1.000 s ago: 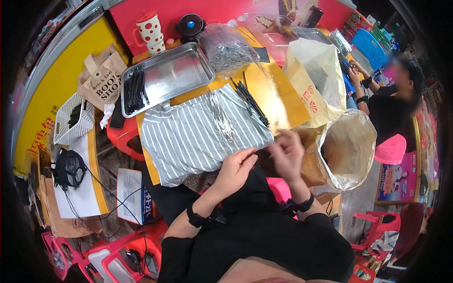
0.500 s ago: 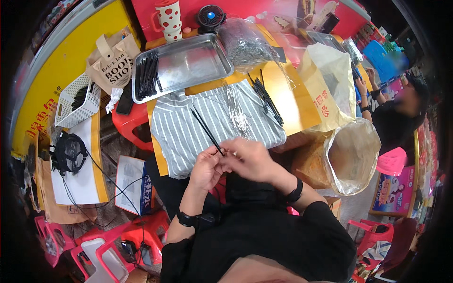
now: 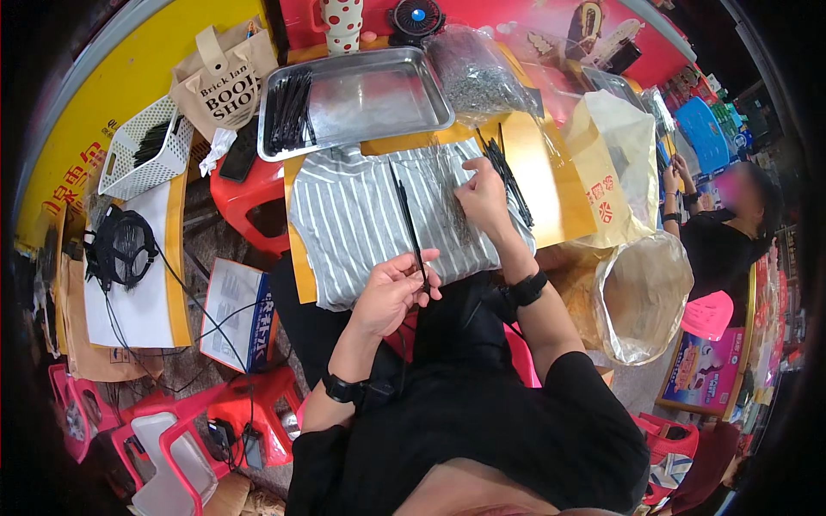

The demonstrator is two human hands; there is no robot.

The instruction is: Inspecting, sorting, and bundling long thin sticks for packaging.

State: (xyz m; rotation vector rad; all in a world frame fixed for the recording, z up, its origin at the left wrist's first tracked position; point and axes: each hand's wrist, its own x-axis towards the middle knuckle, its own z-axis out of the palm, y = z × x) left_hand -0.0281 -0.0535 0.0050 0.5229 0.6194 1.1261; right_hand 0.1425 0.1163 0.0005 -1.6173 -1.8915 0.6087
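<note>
My left hand (image 3: 398, 291) pinches the lower ends of a few thin black sticks (image 3: 404, 206) that point up and away over a grey-and-white striped cloth (image 3: 344, 224). My right hand (image 3: 483, 199) is at the right part of the cloth, fingers curled, beside a bunch of thin shiny silver strips (image 3: 443, 176); what its fingertips hold, if anything, is too small to make out. Just beyond it lies a loose bundle of black sticks (image 3: 508, 176). More black sticks (image 3: 290, 107) fill the left end of a metal tray (image 3: 370, 99).
A clear plastic bag (image 3: 477, 77) sits right of the tray. An open foil-lined sack (image 3: 644, 292) and a paper bag (image 3: 602, 172) stand at the right. To the left are a white basket (image 3: 142, 163) and a red stool (image 3: 249, 202). Another person (image 3: 723, 224) works far right.
My right hand has left my left hand and gone up and right to the silver strips. My left hand has shifted slightly right with the black sticks, which now point more straight away.
</note>
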